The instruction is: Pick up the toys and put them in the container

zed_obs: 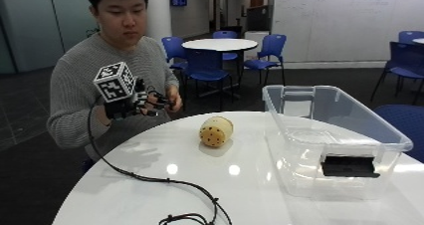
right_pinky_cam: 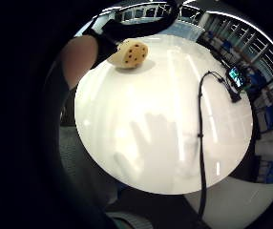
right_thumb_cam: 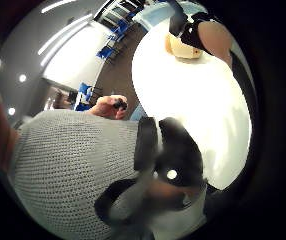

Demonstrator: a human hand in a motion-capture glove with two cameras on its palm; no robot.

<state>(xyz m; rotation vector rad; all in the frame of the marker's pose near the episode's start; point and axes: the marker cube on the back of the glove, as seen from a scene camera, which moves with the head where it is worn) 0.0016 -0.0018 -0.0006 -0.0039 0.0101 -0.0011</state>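
while the gloved right hand [zed_obs: 136, 103] hung above the counter [zed_obs: 218, 185] edge near the person's chest, its grip was relaxed, fingers loosely spread, holding nothing. yellow toy [zed_obs: 216, 131] w/ dark dots lay on the white counter, apart from the hand, just left of the clear container [zed_obs: 331, 135]. container sat on the counter's right side, no toy inside.
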